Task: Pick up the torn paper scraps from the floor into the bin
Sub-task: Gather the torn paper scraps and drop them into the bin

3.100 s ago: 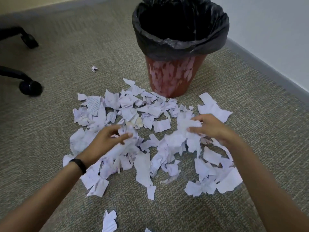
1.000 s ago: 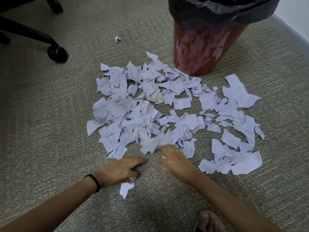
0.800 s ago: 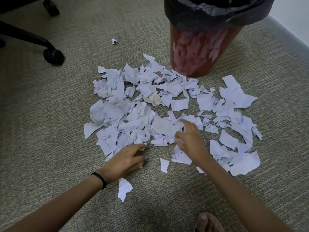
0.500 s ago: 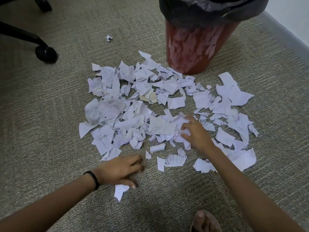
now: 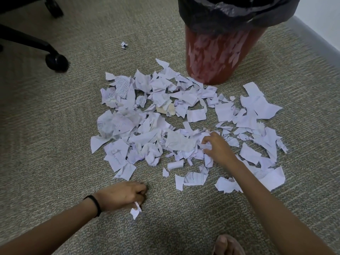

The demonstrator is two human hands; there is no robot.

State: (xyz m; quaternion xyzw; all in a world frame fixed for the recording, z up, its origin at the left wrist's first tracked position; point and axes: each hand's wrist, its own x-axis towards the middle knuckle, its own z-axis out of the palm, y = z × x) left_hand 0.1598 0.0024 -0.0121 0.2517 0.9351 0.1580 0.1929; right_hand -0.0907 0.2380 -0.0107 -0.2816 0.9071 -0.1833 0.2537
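Scraps [image 5: 184, 129] sprawl widthwise before bin [image 5: 217, 57].

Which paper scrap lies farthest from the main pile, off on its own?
The small crumpled scrap on the carpet between the chair caster and the bin. Bare carpet rings it; the others overlap or cluster.

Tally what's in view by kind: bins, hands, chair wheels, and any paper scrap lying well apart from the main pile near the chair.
Bins: 1, the red bin with a black liner.
Hands: 2, the left hand and the right hand, each gripping paper.
Chair wheels: 2, and.
Stray scraps near the chair: 1, a crumpled scrap.
Total: 6.
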